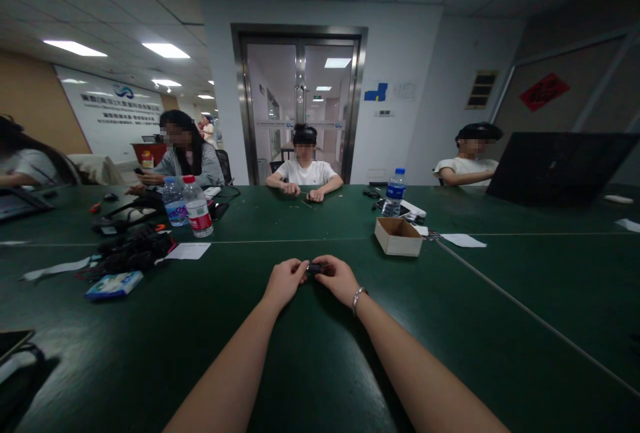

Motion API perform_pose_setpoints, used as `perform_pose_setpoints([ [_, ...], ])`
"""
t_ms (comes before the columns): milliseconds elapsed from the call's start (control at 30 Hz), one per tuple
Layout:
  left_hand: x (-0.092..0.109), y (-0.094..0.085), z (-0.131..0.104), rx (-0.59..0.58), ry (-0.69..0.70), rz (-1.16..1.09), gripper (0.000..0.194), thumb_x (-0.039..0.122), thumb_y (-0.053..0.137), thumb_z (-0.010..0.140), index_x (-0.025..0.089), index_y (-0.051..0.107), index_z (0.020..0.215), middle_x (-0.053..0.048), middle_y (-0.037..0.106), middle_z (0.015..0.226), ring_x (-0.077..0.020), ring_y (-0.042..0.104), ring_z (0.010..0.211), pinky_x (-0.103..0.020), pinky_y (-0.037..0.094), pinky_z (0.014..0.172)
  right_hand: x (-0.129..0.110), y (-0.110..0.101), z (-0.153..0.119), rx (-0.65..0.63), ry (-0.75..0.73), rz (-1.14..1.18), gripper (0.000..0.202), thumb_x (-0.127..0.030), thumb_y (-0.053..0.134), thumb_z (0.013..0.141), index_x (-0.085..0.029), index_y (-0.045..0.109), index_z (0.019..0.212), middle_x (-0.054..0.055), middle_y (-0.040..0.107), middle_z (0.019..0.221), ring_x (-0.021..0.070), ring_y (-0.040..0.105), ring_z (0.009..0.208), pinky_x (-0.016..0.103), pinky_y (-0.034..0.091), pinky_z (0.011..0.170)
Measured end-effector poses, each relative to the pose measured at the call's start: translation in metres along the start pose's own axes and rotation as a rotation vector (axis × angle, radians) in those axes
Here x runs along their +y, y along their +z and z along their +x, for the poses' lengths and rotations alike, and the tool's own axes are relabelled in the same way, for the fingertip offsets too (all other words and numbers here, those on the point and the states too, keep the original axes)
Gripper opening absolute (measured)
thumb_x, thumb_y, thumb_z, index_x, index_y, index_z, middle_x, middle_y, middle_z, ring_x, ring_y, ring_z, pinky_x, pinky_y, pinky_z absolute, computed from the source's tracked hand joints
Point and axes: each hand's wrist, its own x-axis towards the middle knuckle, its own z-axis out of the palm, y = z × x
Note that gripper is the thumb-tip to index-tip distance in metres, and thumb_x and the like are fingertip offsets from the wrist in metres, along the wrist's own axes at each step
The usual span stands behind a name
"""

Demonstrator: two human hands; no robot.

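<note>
My left hand [287, 278] and my right hand [339, 278] meet over the middle of the green table [320, 353]. Between their fingertips is a small dark object [315, 268] with a light, shiny bit at its left end. It is too small for me to tell its kind. The left fingers pinch the left end, while the right thumb and fingers grip the other end and partly cover it. A silver bracelet [358, 300] circles my right wrist.
Ahead to the right stands an open cardboard box [399, 238], with a water bottle [395, 193] behind it. Two more bottles [198, 208], tangled black gear [133, 250] and a blue packet [114, 285] are on the left. A cable [525, 316] crosses the right side. Several people sit around the table.
</note>
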Motion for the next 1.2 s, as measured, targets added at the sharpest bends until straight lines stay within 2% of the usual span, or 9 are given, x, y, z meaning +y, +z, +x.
perform_pose_setpoints([
  [200,-0.007,0.001,0.004,-0.017,0.045,-0.052,0.04,0.051,0.042,0.08,0.016,0.062,0.083,-0.003,0.061,0.071,-0.0157,0.057,0.066,-0.025,0.041,0.061,-0.001,0.0,0.001,0.004,0.011,0.004,0.033,-0.008,0.059,0.065,-0.017,0.063,0.096,0.003,0.064,0.091,0.0169,0.061,0.079,0.031,0.05,0.076],
  [500,-0.005,-0.002,0.002,-0.002,0.11,-0.108,0.032,0.042,0.05,0.079,0.018,0.062,0.096,-0.005,0.063,0.085,-0.0174,0.058,0.078,-0.026,0.045,0.066,-0.007,-0.002,0.0,-0.002,0.026,-0.041,0.031,-0.011,0.06,0.07,-0.017,0.064,0.1,0.004,0.064,0.092,0.0174,0.06,0.082,0.032,0.049,0.079],
  [667,-0.006,-0.002,0.003,-0.001,0.148,-0.133,0.027,0.036,0.053,0.078,0.02,0.062,0.098,-0.005,0.063,0.093,-0.0177,0.058,0.082,-0.027,0.047,0.068,-0.008,-0.004,0.0,-0.017,0.044,-0.066,0.03,-0.017,0.058,0.075,-0.017,0.063,0.104,0.005,0.064,0.092,0.0172,0.06,0.077,0.031,0.05,0.073],
  [967,-0.008,-0.002,0.005,-0.01,0.064,-0.126,0.029,0.037,0.054,0.077,0.018,0.063,0.098,-0.005,0.064,0.088,-0.0172,0.059,0.077,-0.026,0.047,0.063,-0.011,-0.005,-0.001,-0.048,0.047,-0.085,0.028,-0.02,0.056,0.078,-0.017,0.063,0.106,0.004,0.063,0.085,0.0157,0.058,0.069,0.029,0.049,0.067],
  [1200,-0.015,0.0,0.01,-0.021,0.016,-0.13,0.033,0.042,0.052,0.077,0.016,0.064,0.092,-0.005,0.064,0.079,-0.0161,0.057,0.07,-0.026,0.044,0.061,-0.004,-0.003,0.0,-0.023,0.016,-0.091,0.028,-0.019,0.06,0.075,-0.019,0.064,0.103,0.002,0.061,0.082,0.0155,0.056,0.071,0.029,0.047,0.068],
])
